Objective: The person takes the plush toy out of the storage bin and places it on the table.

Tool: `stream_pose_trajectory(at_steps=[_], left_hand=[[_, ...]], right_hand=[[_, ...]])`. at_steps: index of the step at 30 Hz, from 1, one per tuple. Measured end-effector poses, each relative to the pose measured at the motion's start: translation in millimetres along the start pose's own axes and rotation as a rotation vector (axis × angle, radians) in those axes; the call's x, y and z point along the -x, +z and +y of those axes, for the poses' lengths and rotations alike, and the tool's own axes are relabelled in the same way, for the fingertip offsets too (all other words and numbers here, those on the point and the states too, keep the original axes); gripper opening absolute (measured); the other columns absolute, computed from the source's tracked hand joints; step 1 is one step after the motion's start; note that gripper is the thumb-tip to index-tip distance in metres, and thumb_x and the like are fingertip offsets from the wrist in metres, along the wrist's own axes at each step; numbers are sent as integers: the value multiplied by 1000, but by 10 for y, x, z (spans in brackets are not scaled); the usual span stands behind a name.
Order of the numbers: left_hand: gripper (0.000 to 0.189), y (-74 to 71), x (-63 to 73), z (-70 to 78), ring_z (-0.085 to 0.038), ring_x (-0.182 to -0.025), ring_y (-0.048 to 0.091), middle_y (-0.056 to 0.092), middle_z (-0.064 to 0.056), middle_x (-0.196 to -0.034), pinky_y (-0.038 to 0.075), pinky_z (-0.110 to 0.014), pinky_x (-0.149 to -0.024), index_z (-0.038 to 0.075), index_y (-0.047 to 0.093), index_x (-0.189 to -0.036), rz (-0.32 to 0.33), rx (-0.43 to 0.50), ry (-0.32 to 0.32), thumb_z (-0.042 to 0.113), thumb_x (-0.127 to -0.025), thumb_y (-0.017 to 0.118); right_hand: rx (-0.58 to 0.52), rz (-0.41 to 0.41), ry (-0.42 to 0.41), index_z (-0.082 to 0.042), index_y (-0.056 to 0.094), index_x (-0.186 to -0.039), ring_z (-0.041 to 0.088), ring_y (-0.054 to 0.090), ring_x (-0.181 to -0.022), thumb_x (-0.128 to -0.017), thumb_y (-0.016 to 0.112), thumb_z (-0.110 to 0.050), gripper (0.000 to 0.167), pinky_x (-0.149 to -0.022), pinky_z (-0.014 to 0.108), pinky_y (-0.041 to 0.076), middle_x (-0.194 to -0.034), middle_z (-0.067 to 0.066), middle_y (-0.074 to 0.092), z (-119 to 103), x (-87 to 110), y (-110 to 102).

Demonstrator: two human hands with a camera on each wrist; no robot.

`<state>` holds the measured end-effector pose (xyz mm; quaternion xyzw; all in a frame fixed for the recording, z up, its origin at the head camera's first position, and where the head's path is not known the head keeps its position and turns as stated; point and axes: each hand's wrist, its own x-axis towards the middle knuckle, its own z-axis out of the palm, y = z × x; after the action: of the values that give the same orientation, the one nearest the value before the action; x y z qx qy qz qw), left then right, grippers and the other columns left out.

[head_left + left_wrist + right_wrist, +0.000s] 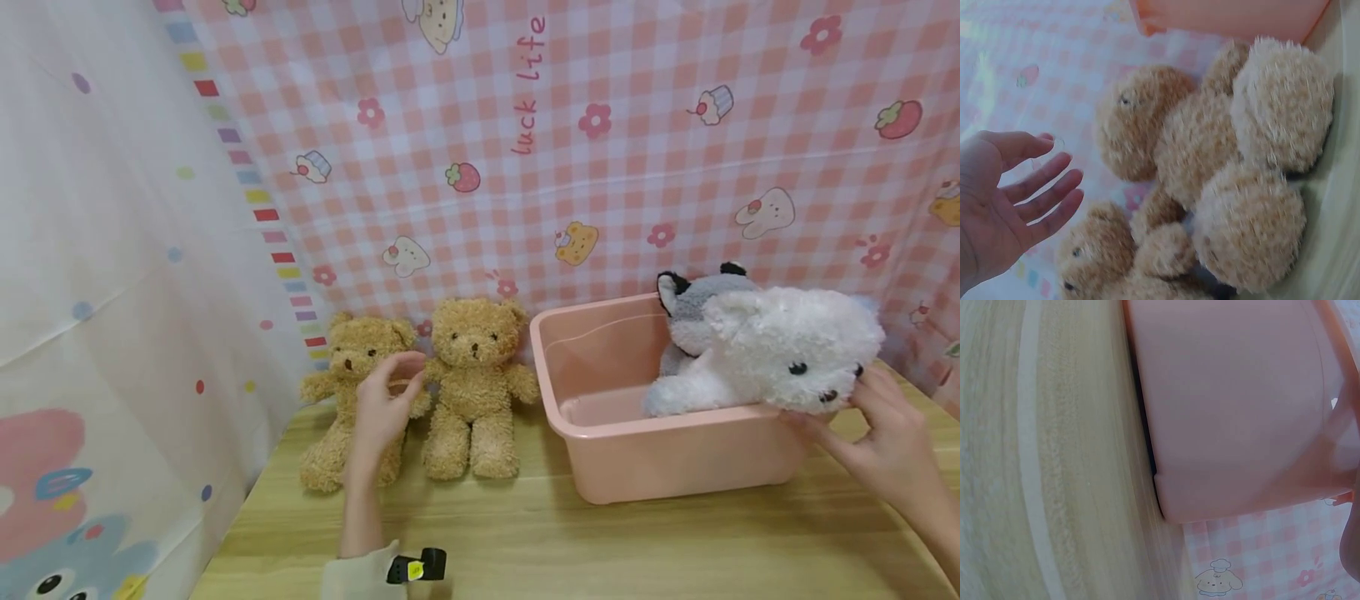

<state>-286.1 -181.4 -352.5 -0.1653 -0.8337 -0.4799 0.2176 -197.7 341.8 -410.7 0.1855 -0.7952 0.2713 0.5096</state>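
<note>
My left hand (384, 408) is raised in front of a tan teddy bear (365, 343), fingers loosely bent and apart. In the left wrist view, its palm and fingers hold nothing I can make out. Beside that bear sits a second tan teddy bear (472, 387). My right hand (888, 442) is at the right end of the pink bin (675, 462), its thumb and fingers around the muzzle of a white stuffed animal (787, 342). That toy lies in the bin with its head over the rim. Its fingertips are partly hidden. Behind it leans a grey stuffed animal (701, 308) with black-edged ears.
Everything stands on a wood-grain table (517, 542), before a pink checked cloth (525, 208). A white dotted cloth (135, 292) hangs at the left. The bin's end wall (1235, 412) fills much of the right wrist view.
</note>
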Motion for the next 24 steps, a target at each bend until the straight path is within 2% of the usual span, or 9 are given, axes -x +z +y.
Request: stream_pose_trajectory(at_steps=[6, 13, 24], left_hand=[[23, 88, 5, 193, -29, -101, 67, 70, -13, -110, 57, -46, -87, 2, 69, -118, -28, 37, 94, -1, -95, 66], [23, 238, 14, 413, -25, -98, 67, 70, -15, -110, 58, -44, -85, 1, 69, -116, -67, 99, 187, -4, -93, 68], [25, 607, 92, 722, -25, -97, 66, 69, -13, -108, 59, -37, -86, -1, 68, -115, -162, 133, 369, -7, -90, 67]], right_hand=[[-5, 10, -2, 5, 66, -92, -9, 37, -132, -84, 59, -75, 81, -108, 9, 25, -131, -35, 44, 17, 12, 8], [-9, 3, 2, 6, 65, -93, -11, 36, -131, -84, 58, -75, 82, -108, 8, 24, -132, -36, 44, 14, 8, -2], [-5, -10, 0, 5, 65, -93, -11, 36, -131, -85, 58, -75, 80, -107, 7, 24, -129, -35, 43, 4, -2, -5]])
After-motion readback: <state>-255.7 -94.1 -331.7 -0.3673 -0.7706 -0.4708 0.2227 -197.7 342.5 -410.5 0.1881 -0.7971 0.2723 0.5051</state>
